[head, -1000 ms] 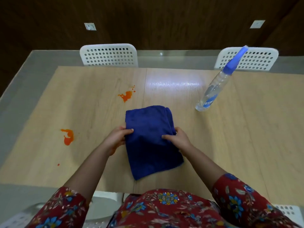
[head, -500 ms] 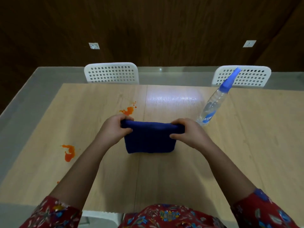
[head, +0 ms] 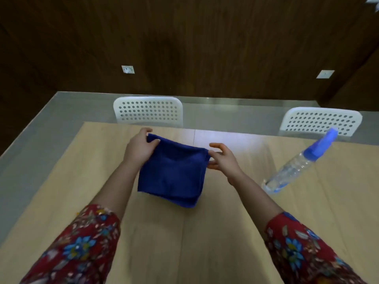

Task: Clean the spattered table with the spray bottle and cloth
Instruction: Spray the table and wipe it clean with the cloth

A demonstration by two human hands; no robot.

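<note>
- The left hand (head: pixel 141 149) grips the upper-left corner of the blue cloth (head: pixel 174 173), with the thumb over the top and the fingers curled behind the edge.
- The right hand (head: pixel 222 158) is at the cloth's upper-right corner with its fingers half curled. We read this as a light pinch on that corner, looser than the left one.
- The folded cloth sits in the middle of the frame. Its top edge is lifted between the 2 hands and its lower part rests on the bench (head: pixel 205 238).
- The spray bottle (head: pixel 295 168) stands at centre right of the frame, apart from the cloth and to the right of the right hand. Its long axis runs from the clear base at lower left to the blue head at upper right. The lean is probably the wide lens.
- We judge the right hand the nearer one for the bottle. Only bare bench lies between them, and the left hand could hold the cloth meanwhile.
- No spatter shows in this frame. The left forearm may hide some, so we cannot place what needs spraying.
- 2 white perforated chairs (head: pixel 148 110) stand beyond the bench's far edge, at upper centre and upper right. The bottle's head overlaps the right one in the picture.
</note>
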